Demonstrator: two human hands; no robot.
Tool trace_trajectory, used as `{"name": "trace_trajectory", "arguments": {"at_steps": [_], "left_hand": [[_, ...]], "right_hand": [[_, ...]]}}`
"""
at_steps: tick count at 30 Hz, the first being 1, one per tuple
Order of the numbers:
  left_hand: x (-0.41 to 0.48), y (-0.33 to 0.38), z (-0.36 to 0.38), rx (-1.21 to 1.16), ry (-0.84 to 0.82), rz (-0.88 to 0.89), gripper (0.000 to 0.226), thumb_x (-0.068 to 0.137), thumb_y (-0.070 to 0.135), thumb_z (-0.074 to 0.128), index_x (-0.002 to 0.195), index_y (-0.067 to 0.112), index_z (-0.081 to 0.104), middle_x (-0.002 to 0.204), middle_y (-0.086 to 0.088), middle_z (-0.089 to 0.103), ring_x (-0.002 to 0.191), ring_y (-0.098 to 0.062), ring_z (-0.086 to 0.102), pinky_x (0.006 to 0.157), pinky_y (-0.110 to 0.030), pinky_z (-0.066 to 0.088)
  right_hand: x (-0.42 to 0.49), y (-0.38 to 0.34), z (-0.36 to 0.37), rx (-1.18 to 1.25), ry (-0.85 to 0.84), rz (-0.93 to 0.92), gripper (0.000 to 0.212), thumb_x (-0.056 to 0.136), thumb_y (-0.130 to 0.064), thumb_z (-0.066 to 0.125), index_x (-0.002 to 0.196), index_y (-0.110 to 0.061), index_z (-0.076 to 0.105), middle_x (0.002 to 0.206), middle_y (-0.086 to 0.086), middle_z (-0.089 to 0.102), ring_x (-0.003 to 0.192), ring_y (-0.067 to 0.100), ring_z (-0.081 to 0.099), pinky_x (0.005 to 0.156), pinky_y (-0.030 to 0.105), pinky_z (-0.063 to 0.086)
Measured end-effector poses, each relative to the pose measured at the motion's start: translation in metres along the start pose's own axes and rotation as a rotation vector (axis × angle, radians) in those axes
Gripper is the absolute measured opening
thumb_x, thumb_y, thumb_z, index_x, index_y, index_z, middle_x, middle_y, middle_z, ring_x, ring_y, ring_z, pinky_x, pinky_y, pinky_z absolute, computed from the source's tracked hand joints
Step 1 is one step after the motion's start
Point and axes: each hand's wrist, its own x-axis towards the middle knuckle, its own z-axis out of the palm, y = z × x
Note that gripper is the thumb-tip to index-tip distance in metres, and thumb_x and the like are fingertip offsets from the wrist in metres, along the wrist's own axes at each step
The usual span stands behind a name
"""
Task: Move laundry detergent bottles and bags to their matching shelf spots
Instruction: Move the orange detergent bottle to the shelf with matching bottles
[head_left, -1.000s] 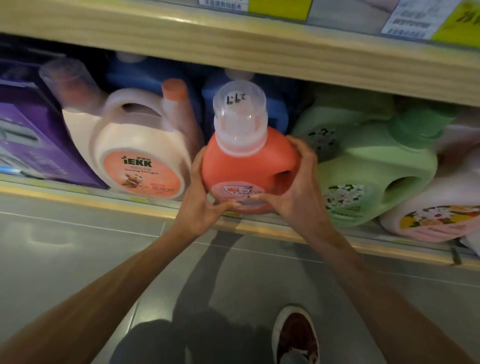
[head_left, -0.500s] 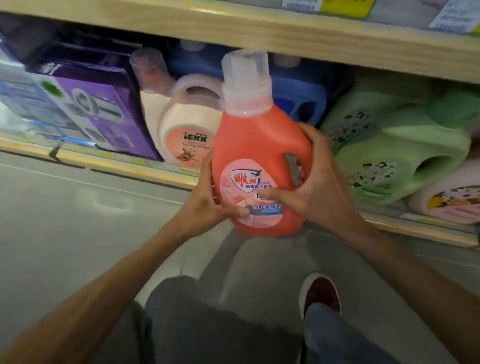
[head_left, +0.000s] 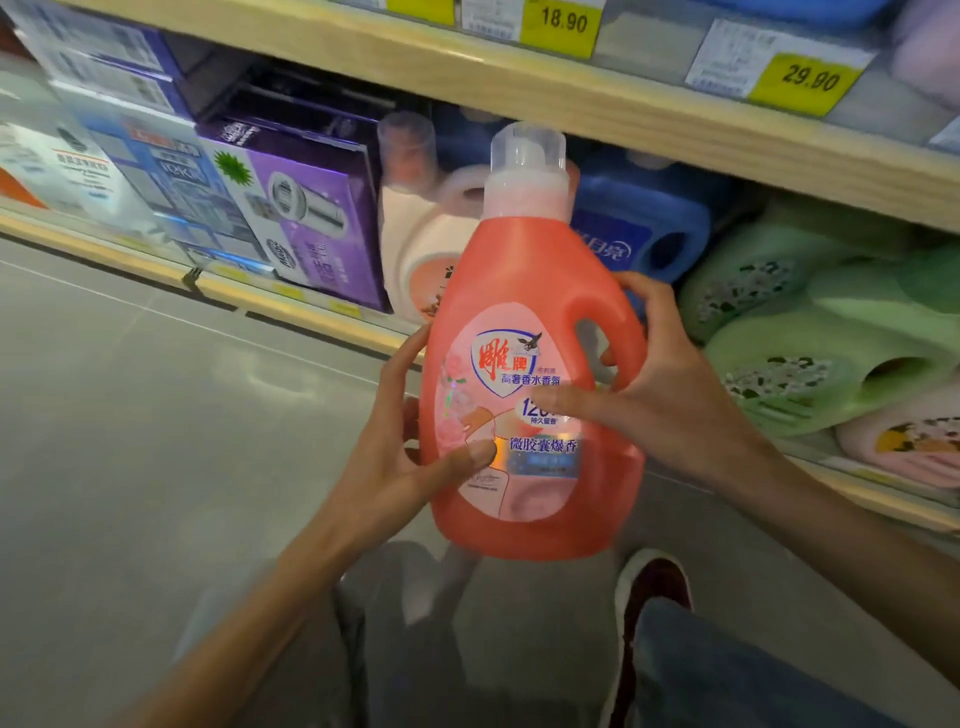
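An orange-red detergent bottle (head_left: 524, 312) with a clear cap and a pink label is upright in the air in front of the lowest shelf. My left hand (head_left: 400, 457) grips its left side, thumb across the label. My right hand (head_left: 660, 395) holds its right side at the handle, with the thumb on the label. On the shelf behind it lie a cream and peach bottle (head_left: 415, 244), a blue bottle (head_left: 639, 239), green bottles (head_left: 810, 343) and a pink bottle (head_left: 904, 441).
Purple and blue boxes (head_left: 291, 223) fill the shelf's left part. The wooden shelf board above (head_left: 623, 104) carries yellow price tags (head_left: 800, 78). The shelf's front lip (head_left: 291, 306) runs low over the grey floor (head_left: 156, 415). My shoe (head_left: 649, 592) and knees are below.
Both hands have pulled the orange-red bottle out of the shelf and stood it upright, closer to me. The view has shifted, showing more boxes on the left.
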Motion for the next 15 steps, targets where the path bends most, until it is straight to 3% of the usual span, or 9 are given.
{"name": "trace_trajectory", "arguments": {"at_steps": [4, 9, 15], "left_hand": [[-0.02, 0.027, -0.013, -0.018, 0.026, -0.054, 0.093, 0.074, 0.032, 0.081, 0.142, 0.059, 0.024, 0.117, 0.012, 0.07, 0.107, -0.016, 0.071, 0.082, -0.038, 0.063], [-0.051, 0.08, -0.03, 0.002, 0.052, -0.131, 0.097, 0.072, 0.037, 0.083, 0.143, 0.059, 0.02, 0.122, 0.012, 0.066, 0.108, -0.013, 0.069, 0.079, -0.032, 0.063], [-0.101, 0.161, -0.049, -0.006, 0.111, -0.179, 0.095, 0.074, 0.033, 0.085, 0.139, 0.061, 0.022, 0.124, 0.01, 0.066, 0.108, -0.014, 0.07, 0.077, -0.028, 0.062]], "right_hand": [[-0.005, -0.035, -0.003, -0.017, -0.057, 0.003, 0.104, 0.046, -0.058, 0.091, 0.133, -0.046, 0.036, 0.112, -0.022, 0.065, 0.1, -0.004, 0.064, 0.092, 0.039, 0.055], [-0.019, -0.084, -0.015, -0.057, -0.142, -0.017, 0.109, 0.048, -0.063, 0.09, 0.136, -0.041, 0.031, 0.12, -0.015, 0.065, 0.106, 0.005, 0.066, 0.093, 0.041, 0.055], [-0.048, -0.163, -0.036, -0.044, -0.196, -0.014, 0.101, 0.05, -0.058, 0.087, 0.133, -0.039, 0.032, 0.12, -0.018, 0.061, 0.101, -0.006, 0.061, 0.081, 0.01, 0.049]]}}
